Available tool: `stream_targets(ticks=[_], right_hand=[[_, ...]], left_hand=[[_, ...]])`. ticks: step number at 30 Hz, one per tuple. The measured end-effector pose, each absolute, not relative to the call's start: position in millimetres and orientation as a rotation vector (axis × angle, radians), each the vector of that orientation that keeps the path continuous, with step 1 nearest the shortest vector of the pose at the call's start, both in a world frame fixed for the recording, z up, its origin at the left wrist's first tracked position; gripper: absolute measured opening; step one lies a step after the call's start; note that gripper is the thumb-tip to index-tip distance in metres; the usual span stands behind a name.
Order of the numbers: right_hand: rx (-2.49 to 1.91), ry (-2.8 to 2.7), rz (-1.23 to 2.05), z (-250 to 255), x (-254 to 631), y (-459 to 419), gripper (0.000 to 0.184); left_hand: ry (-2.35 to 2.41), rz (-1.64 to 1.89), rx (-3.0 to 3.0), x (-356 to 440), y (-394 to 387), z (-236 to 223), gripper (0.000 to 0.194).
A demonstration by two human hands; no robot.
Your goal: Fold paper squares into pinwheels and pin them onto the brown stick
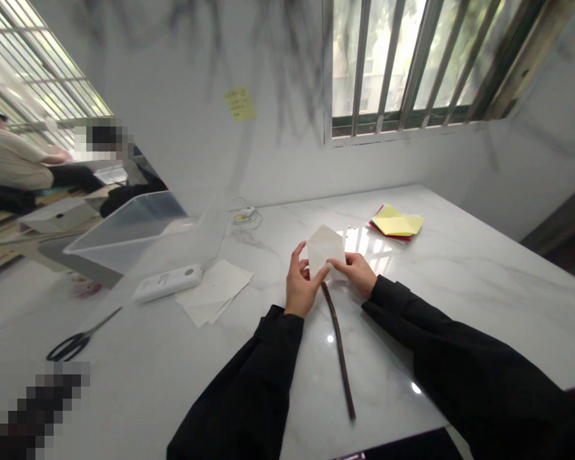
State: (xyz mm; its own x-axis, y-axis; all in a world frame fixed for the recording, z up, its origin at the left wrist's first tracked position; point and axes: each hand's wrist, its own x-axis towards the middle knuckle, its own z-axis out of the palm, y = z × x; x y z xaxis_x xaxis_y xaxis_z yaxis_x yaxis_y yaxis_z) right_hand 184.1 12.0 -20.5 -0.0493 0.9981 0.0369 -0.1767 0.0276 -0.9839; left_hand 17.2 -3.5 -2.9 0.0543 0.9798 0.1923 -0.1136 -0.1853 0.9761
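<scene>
White paper point(324, 246) at frame centre; left hand point(301, 291) and right hand point(359, 275) pinch its lower part, thumbs in front. Light, even thumb pressure should prevent creasing. Dark stick point(338, 335): lower centre.

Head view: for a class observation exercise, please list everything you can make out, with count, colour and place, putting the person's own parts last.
Held paper: 1, off-white, in both hands
Stick: 1, dark brown, below the hands
Loose papers: at least 2, off-white, overlapping, left of the hands
Case-like object: 1, white, beside the loose papers
Scissors: 1 pair, black-handled, far left
Bin: 1, translucent, back left
Coloured sheets: several, yellow on top, back right
Cable: white, near the wall
Sticky note: 1, yellow, on the wall
Barred windows: 2, upper right and upper left
Table: 1, white marbled, under the work
Sleeves: 2, black, lower middle and right
Left hand, right hand: 1 each, bare, centre
</scene>
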Motion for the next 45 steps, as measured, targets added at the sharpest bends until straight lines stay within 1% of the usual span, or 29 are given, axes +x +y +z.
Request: stream_targets(ticks=[3,5,6,10,12,17,21,29,35,40,45], right_hand=[[-1.038,-1.169,1.314,-20.4,184.3,11.7,0.052],[-1.032,-1.197,1.325,-19.2,184.4,11.3,0.053],[-1.027,-1.211,1.331,-18.4,184.4,11.1,0.054],[-1.02,-1.313,1.303,-16.7,184.9,11.0,0.055],[-1.026,-1.389,1.262,-17.7,185.8,11.4,0.055],[-1.074,-1.508,1.203,-23.0,188.6,14.1,0.058],[-1.122,-1.576,1.166,-21.7,189.7,13.7,0.059],[-1.153,-1.717,1.141,-18.7,191.8,9.5,0.05],[-1.107,-1.697,1.178,-25.2,192.5,13.2,0.05],[-1.105,-1.701,1.174,-25.4,192.7,12.8,0.052],[-1.08,-1.614,1.196,-24.7,192.7,13.0,0.051]], left_hand=[[0.971,1.334,1.218,16.5,-0.7,-3.6,0.103],[0.974,1.319,1.185,15.1,2.1,-5.3,0.101],[0.979,1.313,1.178,14.2,3.6,-6.2,0.095],[1.006,1.323,1.169,10.4,7.7,-8.2,0.055],[1.005,1.32,1.117,8.8,8.5,-8.7,0.048],[1.006,1.262,1.045,7.4,9.5,-12.9,0.052],[1.069,1.298,1.065,7.4,11.0,-15.9,0.052],[1.019,1.389,0.886,8.0,9.5,-8.5,0.051],[1.025,1.431,0.862,8.4,9.9,-9.0,0.054],[1.026,1.424,0.877,7.5,9.0,-8.5,0.053],[1.071,1.311,1.045,6.7,9.2,-11.1,0.054]])
